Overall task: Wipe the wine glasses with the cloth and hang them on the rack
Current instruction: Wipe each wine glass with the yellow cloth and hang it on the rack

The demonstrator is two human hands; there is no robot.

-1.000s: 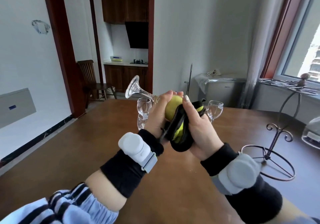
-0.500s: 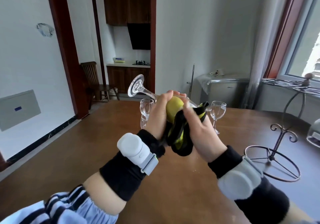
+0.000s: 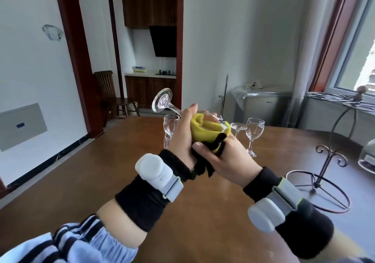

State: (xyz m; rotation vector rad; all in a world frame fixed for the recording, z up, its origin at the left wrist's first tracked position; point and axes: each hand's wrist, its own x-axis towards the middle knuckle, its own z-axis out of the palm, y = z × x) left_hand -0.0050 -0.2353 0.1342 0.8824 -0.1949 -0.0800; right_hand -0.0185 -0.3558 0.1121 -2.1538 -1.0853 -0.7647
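I hold a clear wine glass (image 3: 163,102) tilted above the table, its foot pointing up and left. My left hand (image 3: 182,134) grips its bowl, which is mostly hidden. A yellow cloth with black edging (image 3: 207,130) is wrapped over the bowl, and my right hand (image 3: 225,161) grips that cloth from the right. More wine glasses stand on the brown table (image 3: 101,181) behind my hands: one at left (image 3: 170,128) and one at right (image 3: 253,134). The dark metal rack (image 3: 324,161) stands at the right, its top arms (image 3: 345,98) by the window.
A glass vessel (image 3: 368,159) sits at the table's right edge beside the rack. Beyond the table's far side are a covered appliance (image 3: 261,106), a wooden chair (image 3: 109,94) and a doorway to a kitchen.
My right hand has slid down and back along the cloth, uncovering more of the yellow side on the bowl. The glass stays tilted in my left hand. The view has shifted slightly.
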